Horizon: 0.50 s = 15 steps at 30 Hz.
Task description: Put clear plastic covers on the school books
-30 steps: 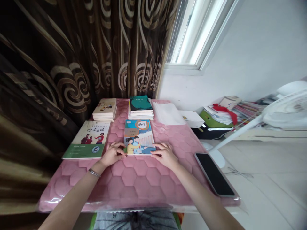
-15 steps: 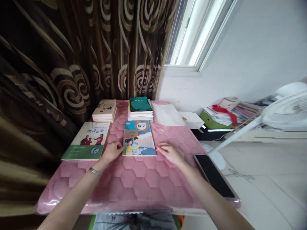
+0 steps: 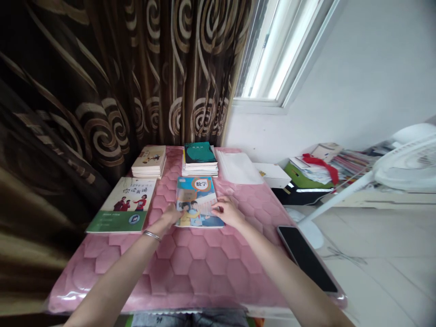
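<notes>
A blue mathematics textbook (image 3: 196, 197) lies flat on the pink table, with pictured children on its cover. My left hand (image 3: 171, 214) touches its left edge, fingers slightly blurred, so I cannot tell how they are set. On the right side, my right hand (image 3: 227, 211) rests its fingertips on the cover near the edge, thumb and forefinger apart. To the left lies a larger green-and-white book (image 3: 124, 204). Behind the textbook stands a stack of books topped by a dark green one (image 3: 199, 153). A clear plastic sheet stack (image 3: 239, 168) lies at the back right.
A stack of beige books (image 3: 149, 161) stands at the back left, by the dark curtain (image 3: 163, 68). A phone (image 3: 306, 259) lies along the table's right edge. Beyond are a white box (image 3: 272, 174), a green box of papers (image 3: 308, 172) and a white fan (image 3: 405, 159).
My right hand has moved left and up onto the textbook's cover. My left hand has shifted slightly right, against its left edge. The view has tilted up a little.
</notes>
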### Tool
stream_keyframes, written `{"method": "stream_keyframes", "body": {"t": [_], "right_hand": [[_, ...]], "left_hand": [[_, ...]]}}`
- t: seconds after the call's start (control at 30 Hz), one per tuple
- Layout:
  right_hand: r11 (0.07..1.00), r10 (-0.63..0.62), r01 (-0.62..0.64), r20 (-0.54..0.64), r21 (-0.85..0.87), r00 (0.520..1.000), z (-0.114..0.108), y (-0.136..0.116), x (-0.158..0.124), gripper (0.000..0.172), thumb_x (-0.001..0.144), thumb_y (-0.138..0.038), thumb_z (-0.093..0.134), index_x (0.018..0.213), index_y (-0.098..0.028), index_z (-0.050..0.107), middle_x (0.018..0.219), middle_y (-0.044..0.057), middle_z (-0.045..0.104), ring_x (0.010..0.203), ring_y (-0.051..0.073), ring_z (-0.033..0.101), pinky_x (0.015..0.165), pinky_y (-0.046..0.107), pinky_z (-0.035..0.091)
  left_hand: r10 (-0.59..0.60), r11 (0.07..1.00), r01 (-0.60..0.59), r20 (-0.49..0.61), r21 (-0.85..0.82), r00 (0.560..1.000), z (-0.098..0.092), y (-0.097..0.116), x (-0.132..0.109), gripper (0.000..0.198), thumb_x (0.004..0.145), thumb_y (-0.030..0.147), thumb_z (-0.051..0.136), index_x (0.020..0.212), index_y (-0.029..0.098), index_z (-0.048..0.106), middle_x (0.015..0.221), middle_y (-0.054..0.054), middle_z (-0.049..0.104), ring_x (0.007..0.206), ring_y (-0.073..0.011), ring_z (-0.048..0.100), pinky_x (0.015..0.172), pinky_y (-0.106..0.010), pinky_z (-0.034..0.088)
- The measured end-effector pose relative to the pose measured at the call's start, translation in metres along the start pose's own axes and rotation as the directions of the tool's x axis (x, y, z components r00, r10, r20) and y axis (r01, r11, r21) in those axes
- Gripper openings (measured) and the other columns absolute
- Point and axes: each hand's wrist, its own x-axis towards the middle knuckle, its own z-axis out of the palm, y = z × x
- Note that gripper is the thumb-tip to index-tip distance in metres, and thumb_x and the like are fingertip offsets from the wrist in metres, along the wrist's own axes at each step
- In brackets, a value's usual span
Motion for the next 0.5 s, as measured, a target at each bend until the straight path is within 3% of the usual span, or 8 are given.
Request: {"method": "stream_keyframes", "body": {"t": [0.17,0.23,0.3,0.4,0.5], "right_hand": [[0.997,-0.048,0.051,0.046,-0.054,0.998,-0.009,0.003,0.011,0.003,0.073,-0.024,0.072,0.070,-0.023,0.072,0.109,0.006,0.066,0.109,0.022,0.058,0.098,0.037,0.041],[0.993,0.014,-0.009,0.041,-0.120,0.999,-0.015,0.001,0.013,0.005,0.073,-0.026,0.072,0.077,-0.022,0.072,0.104,0.006,0.068,0.106,0.023,0.060,0.097,0.037,0.041],[0.976,0.116,-0.108,0.033,-0.188,0.993,-0.020,0.000,0.014,0.021,0.073,-0.033,0.072,0.090,-0.020,0.070,0.104,0.010,0.068,0.105,0.026,0.060,0.091,0.038,0.044],[0.927,0.280,-0.252,0.065,-0.279,0.958,-0.025,-0.001,0.018,0.038,0.075,-0.040,0.070,0.104,-0.016,0.065,0.111,0.017,0.067,0.107,0.031,0.060,0.085,0.040,0.046],[0.881,0.394,-0.340,0.113,-0.329,0.912,-0.026,-0.005,0.023,0.036,0.076,-0.043,0.068,0.100,-0.015,0.067,0.106,0.019,0.069,0.100,0.032,0.064,0.078,0.037,0.048]], "left_hand": [[0.061,0.997,-0.069,0.165,0.046,0.984,-0.034,-0.019,0.002,0.024,0.071,0.017,0.064,0.093,0.016,0.055,0.085,-0.002,0.070,0.085,-0.0157,0.066,0.064,-0.021,0.050],[0.069,0.990,-0.096,0.236,0.102,0.969,-0.051,-0.021,0.006,0.026,0.063,0.014,0.067,0.086,0.017,0.055,0.075,0.003,0.067,0.077,-0.0146,0.064,0.061,-0.020,0.049],[0.072,0.976,-0.124,0.277,0.176,0.958,-0.064,-0.018,0.013,0.027,0.058,0.013,0.070,0.080,0.018,0.056,0.067,0.006,0.063,0.070,-0.0140,0.062,0.058,-0.019,0.047],[0.092,0.943,-0.165,0.250,0.289,0.964,-0.072,-0.005,0.028,0.024,0.058,0.013,0.069,0.078,0.020,0.057,0.063,0.007,0.059,0.066,-0.0146,0.058,0.058,-0.021,0.044],[0.145,0.902,-0.190,0.144,0.386,0.979,-0.070,0.014,0.046,0.021,0.065,0.013,0.064,0.085,0.021,0.060,0.071,0.002,0.062,0.075,-0.0178,0.059,0.068,-0.026,0.046]]}}
